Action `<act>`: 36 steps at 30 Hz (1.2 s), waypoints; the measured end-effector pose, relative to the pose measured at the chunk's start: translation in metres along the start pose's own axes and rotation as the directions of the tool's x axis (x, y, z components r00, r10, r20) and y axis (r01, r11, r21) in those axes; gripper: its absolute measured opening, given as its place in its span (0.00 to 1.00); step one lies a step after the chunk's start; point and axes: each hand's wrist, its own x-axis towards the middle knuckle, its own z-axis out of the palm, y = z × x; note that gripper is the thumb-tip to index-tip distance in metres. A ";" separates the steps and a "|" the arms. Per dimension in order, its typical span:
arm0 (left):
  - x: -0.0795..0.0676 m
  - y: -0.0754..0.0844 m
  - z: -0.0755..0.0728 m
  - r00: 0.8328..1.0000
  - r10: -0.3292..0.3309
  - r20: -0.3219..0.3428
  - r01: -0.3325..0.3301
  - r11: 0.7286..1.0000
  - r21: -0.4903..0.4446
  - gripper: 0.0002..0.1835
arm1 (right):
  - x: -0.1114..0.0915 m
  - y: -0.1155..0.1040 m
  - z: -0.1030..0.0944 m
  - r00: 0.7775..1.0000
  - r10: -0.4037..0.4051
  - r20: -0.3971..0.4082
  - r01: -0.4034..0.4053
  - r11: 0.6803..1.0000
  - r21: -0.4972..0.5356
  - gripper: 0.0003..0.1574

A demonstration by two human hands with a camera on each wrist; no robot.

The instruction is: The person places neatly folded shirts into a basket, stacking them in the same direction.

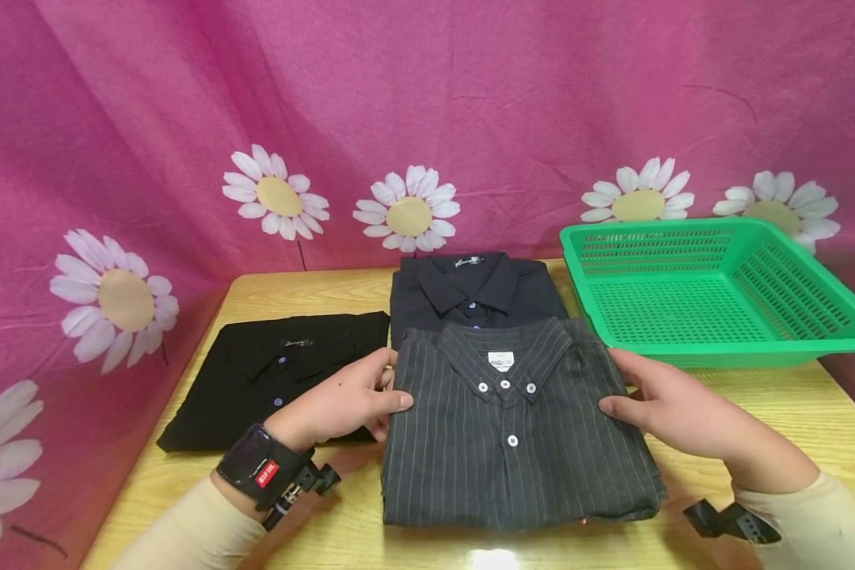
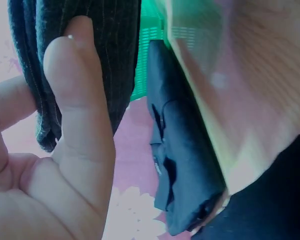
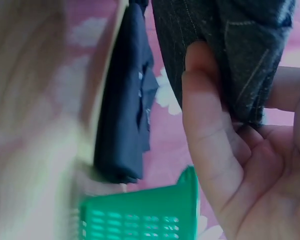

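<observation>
left hand [image 1: 352, 400], right hand [image 1: 677, 408] gripping striped shirt [image 1: 463, 451], navy shirt [image 1: 433, 289] behind (partly hidden); black shirt [image 1: 238, 396], green basket [image 1: 712, 354] nearby

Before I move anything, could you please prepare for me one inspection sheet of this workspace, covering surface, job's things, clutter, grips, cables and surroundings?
Surface: wooden table, light in colour, grain visible.
Job's things: striped shirt, folded, collar turned away from the person, held above the table.
Clutter: nothing messy seen; other things are a folded black shirt at left, a folded dark blue shirt behind the striped one, and a green basket at right.
Grips: left grip pinches one side of the striped shirt, right grip the other.
Cables: nothing seen.
Surroundings: pink curtain with white daisies, behind and at left.
</observation>
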 end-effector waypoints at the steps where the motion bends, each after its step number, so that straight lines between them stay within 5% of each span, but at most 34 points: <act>1: 0.000 0.002 0.000 1.000 0.003 -0.004 -0.003 1.000 -0.003 0.19 | -0.001 -0.001 -0.003 1.000 0.000 -0.013 0.000 1.000 -0.017 0.42; 15: 0.018 0.032 0.003 0.994 0.093 -0.051 -0.090 0.995 0.052 0.15 | -0.008 0.003 -0.038 0.988 -0.018 -0.155 -0.008 0.986 -0.169 0.31; 23: 0.044 0.049 0.010 0.991 0.120 -0.066 -0.116 0.991 0.059 0.18 | -0.011 0.010 -0.063 0.974 -0.045 -0.223 -0.008 0.973 -0.232 0.26; 36: 0.091 0.069 0.026 0.981 0.148 -0.122 -0.139 0.987 0.077 0.28 | -0.010 0.026 -0.101 0.944 -0.033 -0.329 -0.115 0.900 -0.420 0.18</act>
